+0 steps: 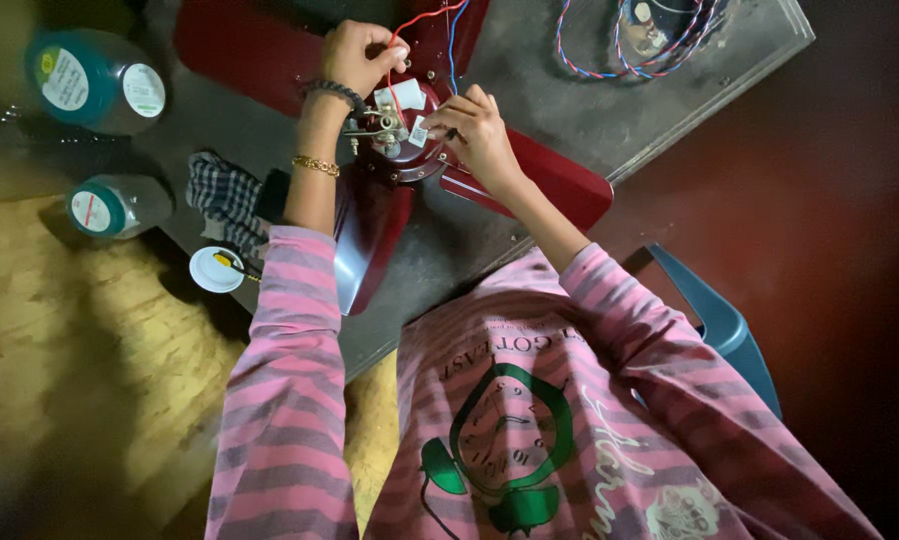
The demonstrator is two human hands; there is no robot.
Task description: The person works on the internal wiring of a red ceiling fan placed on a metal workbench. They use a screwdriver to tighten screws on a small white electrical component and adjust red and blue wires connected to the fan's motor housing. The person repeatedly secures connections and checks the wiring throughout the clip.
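Note:
A dark red ceiling fan lies on a grey work surface, its blades spread out around the motor hub. My left hand is closed on a red wire just above the hub. My right hand pinches a small part at the hub's right side, beside a white capacitor block. A blue wire runs up from the hub next to the red one. Metal terminals stick out at the hub's left.
A coil of red and blue wires lies at the far right of the surface. Two teal-capped jars, a checked cloth and a small white lid sit at left. A blue chair stands at right.

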